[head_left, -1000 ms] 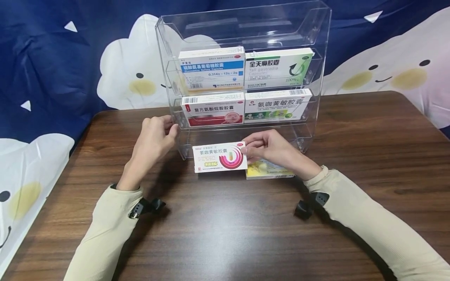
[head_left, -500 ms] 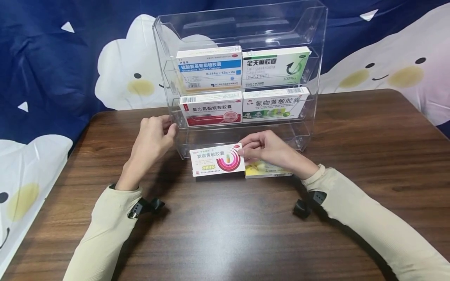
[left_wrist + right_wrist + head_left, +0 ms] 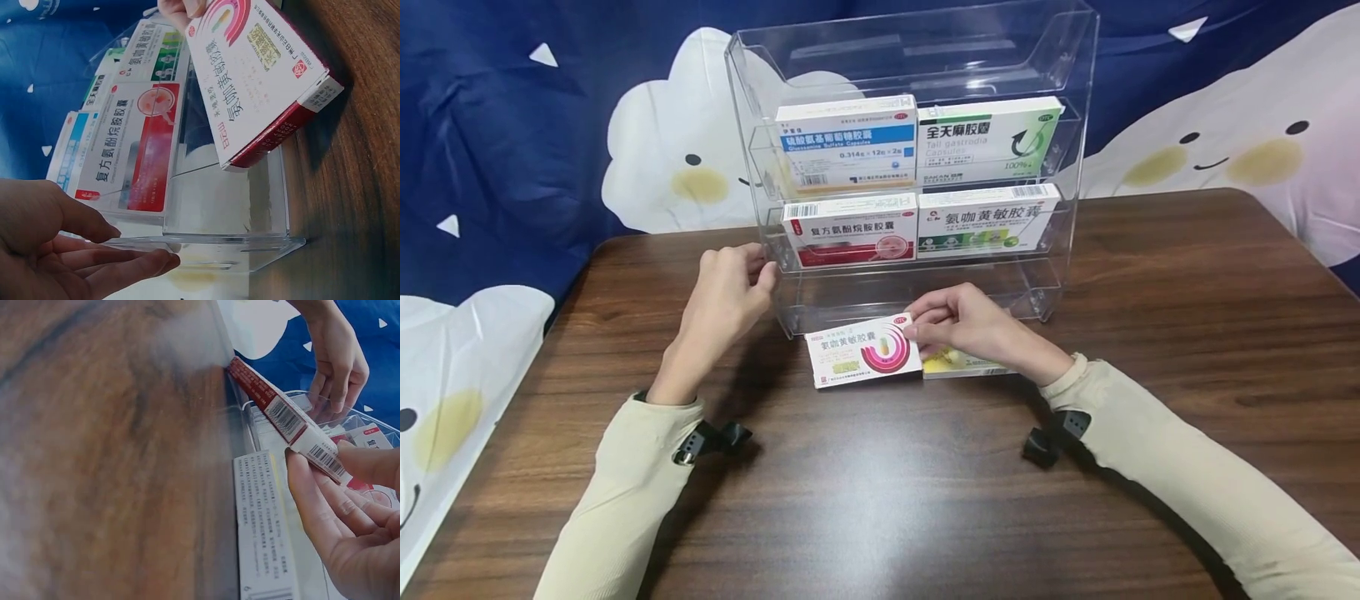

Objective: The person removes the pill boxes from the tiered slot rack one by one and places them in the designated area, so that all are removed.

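Your right hand (image 3: pixel 966 329) has its grip pinched on the right end of the flat white cardboard box with pink rings (image 3: pixel 861 350). That box is tilted, in front of the lowest shelf of the clear plastic rack (image 3: pixel 940 50). Your left hand (image 3: pixel 726 283) has its grip pinched on the rack's left side wall, thumb on one face and fingers on the other. Just beside the ringed box is a yellow and white box (image 3: pixel 966 364), partly hidden by your right hand. The rack stands on the brown wooden tabletop (image 3: pixel 880 500)
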`<action>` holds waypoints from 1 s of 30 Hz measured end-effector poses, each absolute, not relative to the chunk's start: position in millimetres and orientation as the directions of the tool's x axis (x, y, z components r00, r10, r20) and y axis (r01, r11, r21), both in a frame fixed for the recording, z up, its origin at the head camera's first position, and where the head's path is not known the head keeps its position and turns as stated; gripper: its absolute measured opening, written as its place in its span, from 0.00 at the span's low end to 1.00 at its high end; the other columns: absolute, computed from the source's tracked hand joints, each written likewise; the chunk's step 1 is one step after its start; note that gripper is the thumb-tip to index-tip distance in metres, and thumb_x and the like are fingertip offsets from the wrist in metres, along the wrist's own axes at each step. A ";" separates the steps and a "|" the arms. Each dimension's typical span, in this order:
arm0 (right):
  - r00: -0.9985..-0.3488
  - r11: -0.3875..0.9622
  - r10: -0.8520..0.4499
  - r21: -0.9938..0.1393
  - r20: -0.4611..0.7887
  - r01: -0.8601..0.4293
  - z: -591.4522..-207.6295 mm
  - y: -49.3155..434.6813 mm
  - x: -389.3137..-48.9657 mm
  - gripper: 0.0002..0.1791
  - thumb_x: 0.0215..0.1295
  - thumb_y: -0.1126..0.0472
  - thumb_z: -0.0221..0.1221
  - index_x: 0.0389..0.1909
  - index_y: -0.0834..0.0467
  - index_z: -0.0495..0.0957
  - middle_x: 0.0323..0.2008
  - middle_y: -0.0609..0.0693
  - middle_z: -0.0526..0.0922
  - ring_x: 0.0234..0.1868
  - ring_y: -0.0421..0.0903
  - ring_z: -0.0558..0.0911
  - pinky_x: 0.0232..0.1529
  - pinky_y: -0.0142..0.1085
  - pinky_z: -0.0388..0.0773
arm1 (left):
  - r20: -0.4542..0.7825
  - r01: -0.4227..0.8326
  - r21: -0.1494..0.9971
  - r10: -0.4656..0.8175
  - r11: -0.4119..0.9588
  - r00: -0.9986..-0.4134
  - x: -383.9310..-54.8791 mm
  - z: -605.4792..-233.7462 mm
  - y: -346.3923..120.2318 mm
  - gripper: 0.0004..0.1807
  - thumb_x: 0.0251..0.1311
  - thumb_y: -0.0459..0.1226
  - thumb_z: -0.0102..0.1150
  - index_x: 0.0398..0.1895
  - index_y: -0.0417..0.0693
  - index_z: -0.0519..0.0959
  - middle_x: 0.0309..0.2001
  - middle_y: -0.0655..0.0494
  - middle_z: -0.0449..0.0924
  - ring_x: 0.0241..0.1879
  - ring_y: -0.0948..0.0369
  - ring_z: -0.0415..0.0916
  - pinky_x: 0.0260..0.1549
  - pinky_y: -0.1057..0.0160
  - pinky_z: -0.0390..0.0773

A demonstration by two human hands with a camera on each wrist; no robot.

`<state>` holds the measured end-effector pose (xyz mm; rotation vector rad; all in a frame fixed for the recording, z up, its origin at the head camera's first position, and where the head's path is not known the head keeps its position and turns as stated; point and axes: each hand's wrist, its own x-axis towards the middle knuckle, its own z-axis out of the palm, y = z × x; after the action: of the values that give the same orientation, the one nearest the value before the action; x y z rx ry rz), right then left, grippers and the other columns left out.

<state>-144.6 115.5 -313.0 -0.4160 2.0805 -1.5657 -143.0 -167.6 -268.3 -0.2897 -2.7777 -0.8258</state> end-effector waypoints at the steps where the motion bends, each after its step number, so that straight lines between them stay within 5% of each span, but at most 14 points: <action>1: -0.829 0.294 -0.518 -0.954 -0.210 0.057 -312.9 114.8 -144.5 0.14 0.63 0.69 0.60 0.48 0.73 0.77 0.37 0.61 0.85 0.30 0.45 0.84 0.36 0.42 0.82 | 0.274 0.251 0.511 0.122 0.822 -0.954 -142.9 -268.0 -167.8 0.11 0.61 0.29 0.48 0.33 0.32 0.81 0.32 0.41 0.85 0.27 0.54 0.74 0.29 0.58 0.71; 12: -0.840 0.302 -0.517 -0.953 -0.164 0.001 -315.9 112.5 -142.4 0.18 0.63 0.65 0.62 0.51 0.69 0.75 0.26 0.57 0.84 0.24 0.49 0.83 0.31 0.43 0.82 | 0.239 0.225 0.533 0.110 0.816 -0.965 -143.0 -267.0 -166.8 0.13 0.62 0.29 0.47 0.39 0.30 0.81 0.38 0.38 0.84 0.36 0.53 0.79 0.36 0.55 0.76; 18: -0.865 0.383 -0.495 -0.914 -0.081 -0.134 -316.8 110.8 -140.6 0.15 0.62 0.64 0.63 0.47 0.66 0.77 0.24 0.55 0.83 0.22 0.48 0.81 0.27 0.39 0.81 | 0.247 0.230 0.534 0.110 0.814 -0.963 -143.4 -267.4 -167.4 0.13 0.62 0.29 0.48 0.39 0.29 0.81 0.38 0.37 0.84 0.38 0.52 0.81 0.38 0.53 0.77; 22: -0.864 0.535 -0.486 -0.737 0.131 -0.413 -310.8 108.2 -133.8 0.13 0.58 0.62 0.66 0.42 0.63 0.80 0.20 0.47 0.79 0.20 0.42 0.75 0.23 0.34 0.74 | 0.241 0.226 0.538 0.109 0.812 -0.964 -143.8 -268.3 -167.3 0.13 0.62 0.29 0.47 0.39 0.29 0.81 0.38 0.37 0.84 0.38 0.52 0.81 0.36 0.54 0.77; 25: -0.798 0.630 -0.545 -0.503 0.256 -0.592 -302.0 97.1 -120.6 0.15 0.54 0.61 0.69 0.41 0.62 0.82 0.24 0.47 0.81 0.25 0.42 0.77 0.27 0.35 0.75 | 0.238 0.229 0.544 0.113 0.808 -0.965 -144.2 -269.1 -166.6 0.13 0.62 0.29 0.47 0.38 0.30 0.81 0.37 0.38 0.84 0.35 0.54 0.80 0.35 0.55 0.76; 30: -0.685 0.647 -0.694 -0.223 0.223 -0.729 -294.2 63.7 -95.3 0.13 0.53 0.61 0.68 0.38 0.62 0.81 0.35 0.52 0.82 0.37 0.49 0.80 0.33 0.40 0.80 | 0.247 0.234 0.542 0.113 0.807 -0.962 -143.8 -268.5 -167.8 0.13 0.61 0.29 0.47 0.38 0.30 0.81 0.36 0.38 0.84 0.34 0.53 0.80 0.35 0.55 0.76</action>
<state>-95.3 63.7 -294.2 -1.2820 2.9571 -0.4855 -143.8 -167.8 -268.5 -0.2709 -2.7910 -0.8753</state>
